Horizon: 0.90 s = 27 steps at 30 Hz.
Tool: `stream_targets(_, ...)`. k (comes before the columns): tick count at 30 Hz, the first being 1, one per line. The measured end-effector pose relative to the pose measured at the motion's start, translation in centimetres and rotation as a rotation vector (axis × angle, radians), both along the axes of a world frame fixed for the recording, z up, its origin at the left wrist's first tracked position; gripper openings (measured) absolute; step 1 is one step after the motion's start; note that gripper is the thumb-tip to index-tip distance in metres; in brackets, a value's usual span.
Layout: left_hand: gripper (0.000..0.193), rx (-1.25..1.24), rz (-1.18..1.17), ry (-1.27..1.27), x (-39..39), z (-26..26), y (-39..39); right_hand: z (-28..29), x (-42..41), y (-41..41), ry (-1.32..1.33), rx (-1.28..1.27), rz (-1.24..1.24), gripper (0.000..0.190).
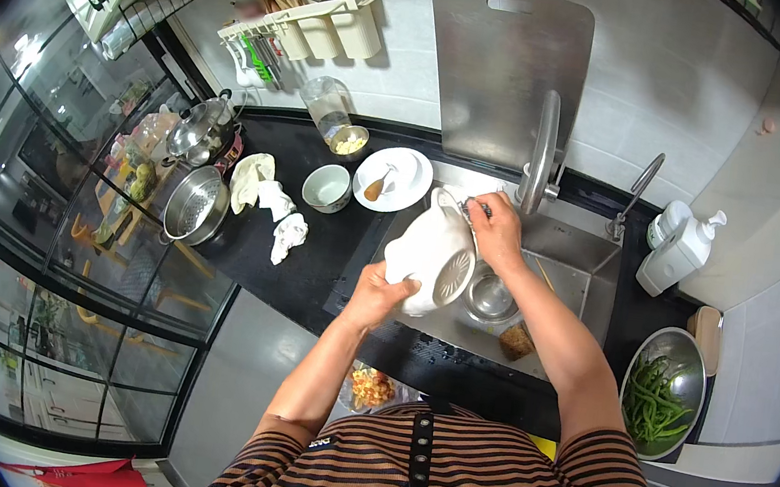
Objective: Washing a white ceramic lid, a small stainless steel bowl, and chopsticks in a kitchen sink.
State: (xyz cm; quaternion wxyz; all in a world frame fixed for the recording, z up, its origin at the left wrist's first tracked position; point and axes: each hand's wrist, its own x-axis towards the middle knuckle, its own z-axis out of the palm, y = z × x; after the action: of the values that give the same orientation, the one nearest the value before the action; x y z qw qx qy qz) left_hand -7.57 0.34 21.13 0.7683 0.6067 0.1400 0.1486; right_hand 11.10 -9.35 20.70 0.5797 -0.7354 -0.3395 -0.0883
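Over the left part of the stainless-steel sink [569,282], my left hand [380,296] grips a white scalloped dish [426,244] by its near rim. The dish is tilted, so its ribbed round base faces right and its loop handle points to the far side. My right hand [496,230] pinches what looks like a steel-wool scourer [477,209] against the dish's far right side. Fingers partly hide the scourer. Below the dish, a metal bowl [492,295] sits in the sink, with a brown sponge [517,341] nearer me.
A curved faucet [543,153] rises behind my right hand. White plates [406,198] with a wooden-handled utensil and a pale green bowl [326,188] stand to the left. Crumpled white cloths [278,202] lie beyond them. At right are a soap bottle [678,251] and a steel bowl of green peppers [657,400].
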Motion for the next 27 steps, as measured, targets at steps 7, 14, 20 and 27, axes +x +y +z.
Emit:
stream_targets(7, 0.031, -0.137, -0.004, -0.022, 0.1, -0.3, 1.0, 3.6, -6.7, -0.8, -0.373, 0.161, 0.159, 0.01)
stream_targets(14, 0.026, -0.059, 0.043, -0.003, 0.1, 0.2, 0.6, 1.3, -4.3, -0.8, -0.243, 0.134, 0.134, 0.007)
stream_targets(20, 0.027, -0.081, 0.065, 0.009, 0.0, -0.1, -0.1, 0.0, -3.3, -0.5, -0.183, 0.077, 0.107, 0.008)
stream_targets(27, 0.026, -0.014, 0.002, 0.014, -0.5, -0.7, -0.2, 1.4, -3.6, 1.3, -0.176, 0.099, 0.177, 0.006)
